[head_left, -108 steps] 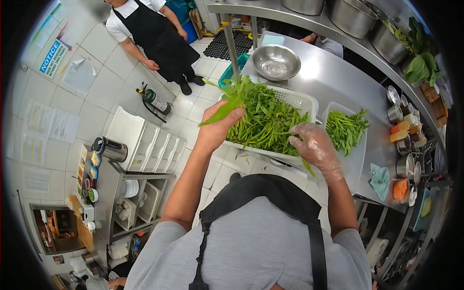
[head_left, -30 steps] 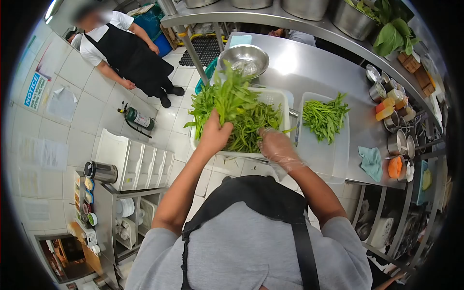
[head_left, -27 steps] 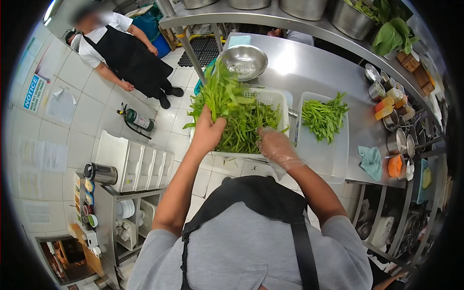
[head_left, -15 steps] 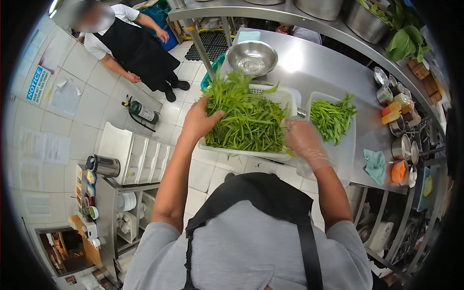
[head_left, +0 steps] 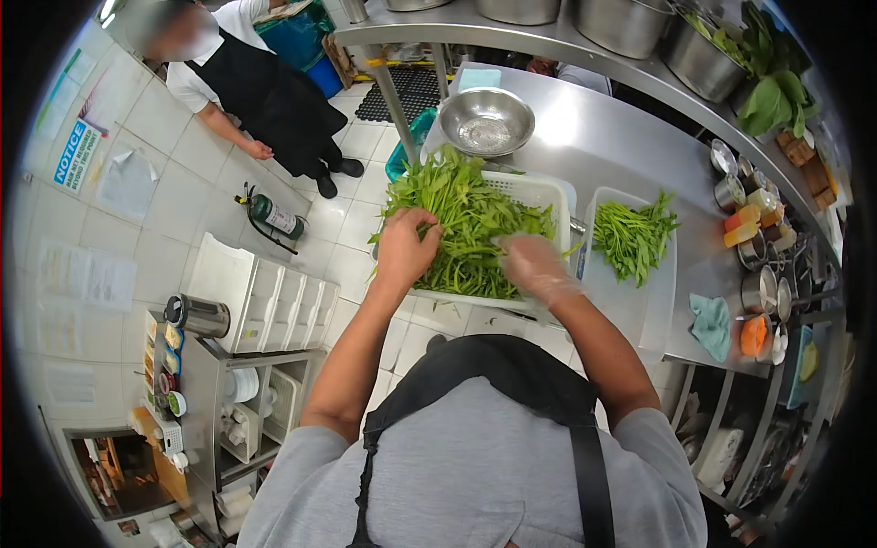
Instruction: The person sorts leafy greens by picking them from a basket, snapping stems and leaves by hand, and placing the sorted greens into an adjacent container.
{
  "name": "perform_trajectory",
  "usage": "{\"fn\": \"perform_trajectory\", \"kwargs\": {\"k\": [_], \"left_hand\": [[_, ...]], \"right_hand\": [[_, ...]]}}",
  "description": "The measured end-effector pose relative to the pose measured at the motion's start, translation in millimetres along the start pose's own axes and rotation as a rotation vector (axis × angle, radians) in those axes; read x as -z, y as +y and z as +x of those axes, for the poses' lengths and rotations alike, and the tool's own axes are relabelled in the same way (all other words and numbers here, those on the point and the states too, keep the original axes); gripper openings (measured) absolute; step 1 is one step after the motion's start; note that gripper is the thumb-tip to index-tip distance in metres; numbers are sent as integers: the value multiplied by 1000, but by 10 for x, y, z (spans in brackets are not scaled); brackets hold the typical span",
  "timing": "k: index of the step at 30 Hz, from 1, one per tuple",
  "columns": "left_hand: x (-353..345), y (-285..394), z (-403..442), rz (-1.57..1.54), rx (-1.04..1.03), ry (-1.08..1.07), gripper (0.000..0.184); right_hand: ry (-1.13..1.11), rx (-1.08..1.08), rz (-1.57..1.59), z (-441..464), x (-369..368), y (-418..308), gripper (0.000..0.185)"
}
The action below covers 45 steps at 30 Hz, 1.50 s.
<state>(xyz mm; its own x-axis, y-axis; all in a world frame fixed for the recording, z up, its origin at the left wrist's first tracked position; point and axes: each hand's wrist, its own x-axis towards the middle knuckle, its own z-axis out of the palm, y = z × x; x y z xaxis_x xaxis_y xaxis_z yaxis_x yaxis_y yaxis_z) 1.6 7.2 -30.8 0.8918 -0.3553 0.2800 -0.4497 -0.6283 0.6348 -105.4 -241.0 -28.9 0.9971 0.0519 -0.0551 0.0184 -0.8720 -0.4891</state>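
Note:
A white perforated basket (head_left: 539, 190) is heaped with long-stemmed leafy greens (head_left: 466, 205), tips spilling over its left end. My bare left hand (head_left: 408, 247) is at the heap's left side, thumb and fingers curled together on some of the greens. In a clear plastic glove, my right hand (head_left: 534, 267) is over the right part of the heap; motion smears its fingers, so its grip does not show. Right of the basket, a clear plastic tub (head_left: 630, 306) holds a smaller bunch of greens (head_left: 632, 233). A knife-like metal piece (head_left: 577, 225) lies partly hidden between basket and tub.
A steel bowl (head_left: 486, 121) stands behind the basket on the steel table (head_left: 585, 137). Sauce bottles (head_left: 742, 224), small pots and a teal cloth (head_left: 710, 317) line the right side. A shelf (head_left: 548, 35) overhangs the back. A co-worker (head_left: 274, 100) stands at left near a fire extinguisher (head_left: 276, 219).
My right hand has moved left from the basket's right edge onto the greens. My left hand has shifted right and its fingers have closed. The co-worker's far arm has lifted.

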Motion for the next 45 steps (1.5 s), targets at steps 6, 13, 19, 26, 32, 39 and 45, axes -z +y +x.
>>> {"fn": "perform_trajectory", "kwargs": {"k": [6, 13, 19, 26, 32, 39, 45], "left_hand": [[115, -56, -136, -30, 31, 55, 18], [9, 428, -248, 77, -328, -73, 18], [47, 407, -177, 18, -336, 34, 14], [688, 499, -1, -482, -6, 135, 10], [620, 485, -30, -811, 203, 95, 19], [540, 658, -93, -1176, 544, -27, 20], [372, 661, -142, -902, 449, -3, 20]], "right_hand": [[27, -25, 208, -461, 344, 152, 45], [188, -330, 658, -518, 434, 292, 36], [112, -443, 1139, -577, 541, 306, 30], [395, -141, 523, -677, 474, 422, 25], [166, -408, 751, -689, 658, 166, 24], [141, 62, 523, -660, 492, -345, 20], [245, 224, 324, -520, 661, -829, 22]]}}
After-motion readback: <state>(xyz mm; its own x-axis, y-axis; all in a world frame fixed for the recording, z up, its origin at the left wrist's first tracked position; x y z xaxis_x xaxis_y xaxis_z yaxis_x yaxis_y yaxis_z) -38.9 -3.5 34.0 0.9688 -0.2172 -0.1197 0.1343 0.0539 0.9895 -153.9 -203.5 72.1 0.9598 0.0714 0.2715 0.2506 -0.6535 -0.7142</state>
